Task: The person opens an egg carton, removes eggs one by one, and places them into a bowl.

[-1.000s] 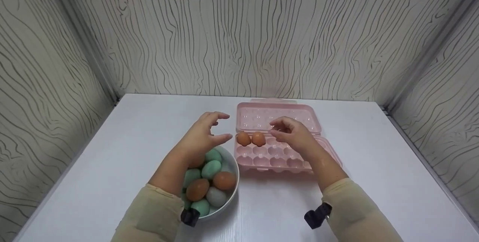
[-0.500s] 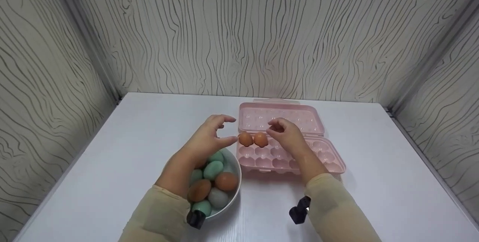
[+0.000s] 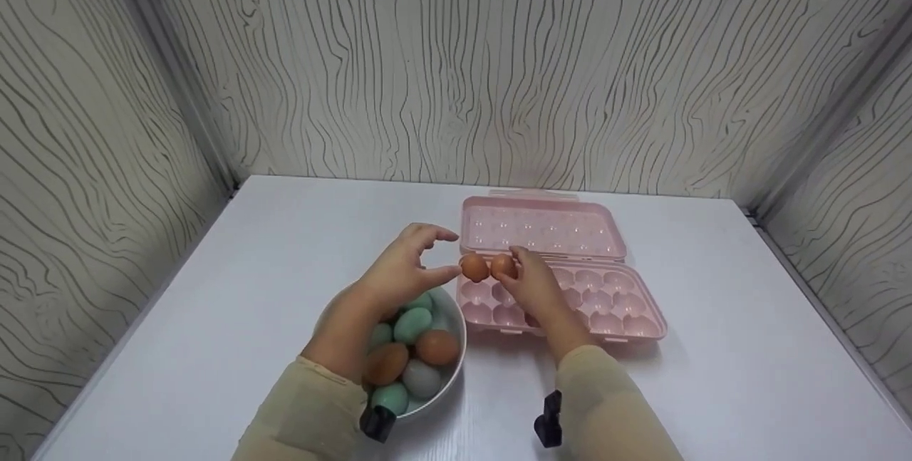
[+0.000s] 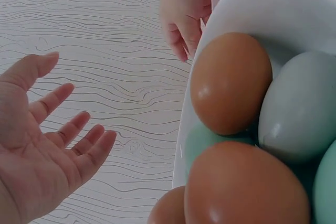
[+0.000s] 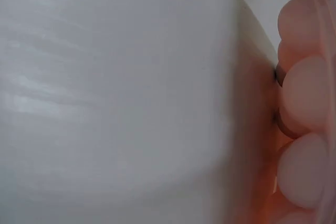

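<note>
A pink egg carton (image 3: 570, 304) lies with its lid folded back. Two brown eggs sit side by side in its back row, at the left end. My right hand (image 3: 538, 286) pinches the right-hand brown egg (image 3: 503, 266), finger behind it and thumb in front. The other brown egg (image 3: 474, 268) sits just left of it. My left hand (image 3: 399, 268) hovers above the back of a white bowl (image 3: 462, 347), fingers spread and nothing between them; its thumb tip is beside the left egg. In the left wrist view the left hand (image 4: 63, 145) shows an open palm.
The bowl, left of the carton, holds several brown, green and grey eggs, such as a green egg (image 3: 413, 325) and a grey egg (image 3: 422, 378). The white table (image 3: 719, 318) meets patterned panels (image 3: 399, 69) at the back and sides.
My right hand has come left and toward me, from above the carton onto the right-hand brown egg. My left hand keeps its spread pose. The whole view has shifted slightly.
</note>
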The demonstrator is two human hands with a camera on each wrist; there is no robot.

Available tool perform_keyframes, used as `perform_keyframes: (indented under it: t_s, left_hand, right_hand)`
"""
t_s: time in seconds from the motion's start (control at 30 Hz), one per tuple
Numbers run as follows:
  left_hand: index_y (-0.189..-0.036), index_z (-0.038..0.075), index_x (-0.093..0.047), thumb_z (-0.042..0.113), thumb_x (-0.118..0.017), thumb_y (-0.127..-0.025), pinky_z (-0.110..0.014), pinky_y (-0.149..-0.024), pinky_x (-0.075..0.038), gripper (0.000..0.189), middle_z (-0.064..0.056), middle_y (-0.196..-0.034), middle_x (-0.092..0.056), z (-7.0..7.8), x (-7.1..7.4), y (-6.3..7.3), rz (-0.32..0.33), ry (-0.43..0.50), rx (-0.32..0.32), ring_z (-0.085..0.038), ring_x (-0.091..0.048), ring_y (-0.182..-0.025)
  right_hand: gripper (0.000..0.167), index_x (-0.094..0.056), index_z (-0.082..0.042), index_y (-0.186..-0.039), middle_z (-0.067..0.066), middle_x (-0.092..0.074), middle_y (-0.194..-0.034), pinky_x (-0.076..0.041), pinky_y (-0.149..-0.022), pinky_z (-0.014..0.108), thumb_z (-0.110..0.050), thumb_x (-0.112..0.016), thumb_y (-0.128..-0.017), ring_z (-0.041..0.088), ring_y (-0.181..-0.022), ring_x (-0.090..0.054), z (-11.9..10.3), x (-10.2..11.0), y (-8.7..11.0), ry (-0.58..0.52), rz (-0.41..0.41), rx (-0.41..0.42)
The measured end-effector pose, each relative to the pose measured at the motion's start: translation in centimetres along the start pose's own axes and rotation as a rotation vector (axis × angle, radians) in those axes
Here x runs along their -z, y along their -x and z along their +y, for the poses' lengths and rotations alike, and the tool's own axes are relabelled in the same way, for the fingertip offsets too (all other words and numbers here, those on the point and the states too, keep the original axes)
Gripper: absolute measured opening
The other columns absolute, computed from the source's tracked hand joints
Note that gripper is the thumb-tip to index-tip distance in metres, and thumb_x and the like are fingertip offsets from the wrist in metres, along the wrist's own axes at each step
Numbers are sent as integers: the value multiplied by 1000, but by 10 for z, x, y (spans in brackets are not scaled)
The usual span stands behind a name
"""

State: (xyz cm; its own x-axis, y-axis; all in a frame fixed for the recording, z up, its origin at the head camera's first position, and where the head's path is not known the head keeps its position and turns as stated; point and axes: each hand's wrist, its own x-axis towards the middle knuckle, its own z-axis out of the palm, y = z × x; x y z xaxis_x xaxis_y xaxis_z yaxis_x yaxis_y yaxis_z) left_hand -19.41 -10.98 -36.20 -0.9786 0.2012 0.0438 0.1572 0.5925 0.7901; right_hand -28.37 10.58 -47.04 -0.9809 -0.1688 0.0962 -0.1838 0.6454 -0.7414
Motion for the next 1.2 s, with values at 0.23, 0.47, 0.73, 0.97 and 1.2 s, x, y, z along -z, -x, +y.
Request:
perform_keyframes:
  t_s: [0.23,0.47,0.73,0.97,1.2]
  left_hand:
    - [-123,30,-50,33,-67,-82,-42,-101,-36,45,4,-135,-38,-2,1,2,-6,-16,-16,-21,-38,-125]
    - [-123,23,-51,30,-66,-83,-41,-97,-39,43,0,-132,-41,-3,1,2,-1,-35,-95,-23,-41,-122]
    - [-123,21,-52,29,-66,-83,-39,-97,-40,43,0,-131,-41,-5,-1,2,-2,-51,-95,-21,-41,-122]
    - [-123,24,-51,30,-65,-84,-39,-97,-40,41,1,-132,-40,-6,0,4,-14,-54,-77,-19,-40,-123]
    - [-123,27,-51,33,-65,-84,-40,-96,-41,42,3,-133,-39,-5,0,3,-30,-59,-49,-18,-39,-124]
  right_hand:
    - [67,-35,-3,-139,20,-42,-135,-29,-104,45,-11,-67,-81,33,-123,-41,3,-9,4,28,-30,44]
    - [67,-33,-5,-140,20,-42,-125,-31,-102,46,-11,-65,-81,33,-114,-44,3,-10,3,143,-75,62]
    - [51,-43,-6,-128,16,-48,-116,-37,-95,46,-4,-62,-80,32,-105,-48,2,-11,2,156,-34,74]
    - [48,-45,-5,-123,12,-52,-106,-41,-91,43,1,-60,-79,27,-97,-51,-1,-11,-1,152,-24,57]
    - [25,-54,-7,-89,7,-50,-87,-40,-76,33,12,-55,-73,20,-82,-49,-1,-14,0,34,-13,93]
